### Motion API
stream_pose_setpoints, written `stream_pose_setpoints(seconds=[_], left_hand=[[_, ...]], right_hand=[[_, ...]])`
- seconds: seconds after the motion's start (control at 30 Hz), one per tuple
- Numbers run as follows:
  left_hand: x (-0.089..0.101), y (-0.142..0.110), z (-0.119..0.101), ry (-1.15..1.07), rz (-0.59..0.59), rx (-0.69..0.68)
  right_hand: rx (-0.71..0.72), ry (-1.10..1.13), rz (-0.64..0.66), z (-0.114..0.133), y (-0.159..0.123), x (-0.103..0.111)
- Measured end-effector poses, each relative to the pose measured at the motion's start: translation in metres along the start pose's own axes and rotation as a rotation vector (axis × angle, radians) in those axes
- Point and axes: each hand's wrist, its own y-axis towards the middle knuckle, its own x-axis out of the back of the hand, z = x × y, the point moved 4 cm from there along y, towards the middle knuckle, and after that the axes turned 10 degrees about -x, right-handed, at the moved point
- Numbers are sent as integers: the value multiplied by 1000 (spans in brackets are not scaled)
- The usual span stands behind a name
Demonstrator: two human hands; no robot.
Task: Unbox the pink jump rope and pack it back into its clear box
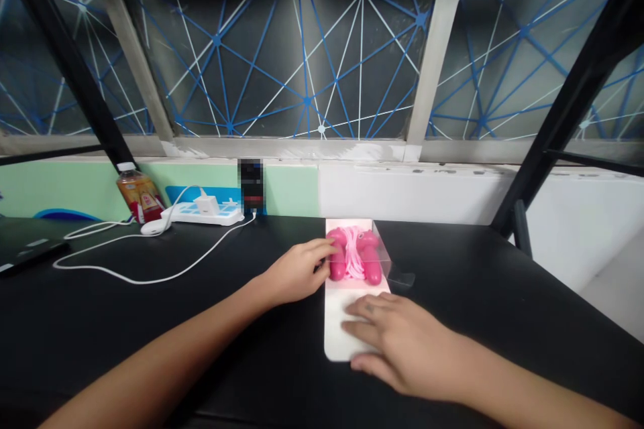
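A pink skipping rope (355, 256) lies packed on a pale card (336, 338), its two handles on either side of the coiled cord. A clear plastic cover (383, 256) stands over it, with a transparent flap out to the right. My left hand (300, 270) reaches in from the left; its fingertips are at the left handle and the pack's side, thumb apart from the fingers. Over the lower, bare part of the card rests my right hand (402, 342), fingers spread and laid out flat. Its palm hides the card's lower right corner.
Behind, a power strip (226, 214) with a white charger (206, 205) sits by the wall beside a drink bottle (141, 194). A white cable (166, 279) loops across the black table (241, 362). A dark flat device (30, 255) lies far left; black frame bars rise on both sides.
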Motion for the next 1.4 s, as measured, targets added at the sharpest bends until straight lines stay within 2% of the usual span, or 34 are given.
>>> stream_pose_setpoints(seconds=[0.13,0.27,0.37,0.43,0.5,0.67,0.83,1.03,1.13,1.23,1.3,1.4], left_hand=[[2,0,-6,16,11,-26],[9,-2,-2,13,31,-3],[17,-4,3,-49,61,-12],[22,-3,6,-110,86,-26],[26,-3,6,-159,98,-23],[30,-6,-2,-179,148,-14],[26,-6,-5,-128,144,-37],[24,-5,1,-80,135,-11],[24,-6,2,-32,109,-12],[21,-6,4,5,97,55],[19,-7,5,-50,135,109],[20,-8,6,-200,197,146]], right_hand=[[-76,-14,6,-7,3,1],[-10,24,62,-8,-1,13],[-18,27,-90,-18,0,28],[-73,29,-237,-30,3,35],[-146,42,-316,-44,5,35],[-255,77,-284,-66,10,21],[-289,80,-359,-70,8,28],[-304,93,-261,-73,8,29],[-327,225,-266,-78,10,23],[-362,386,-243,-81,12,18],[-381,453,-202,-82,12,18],[-370,550,-70,-80,9,19]])
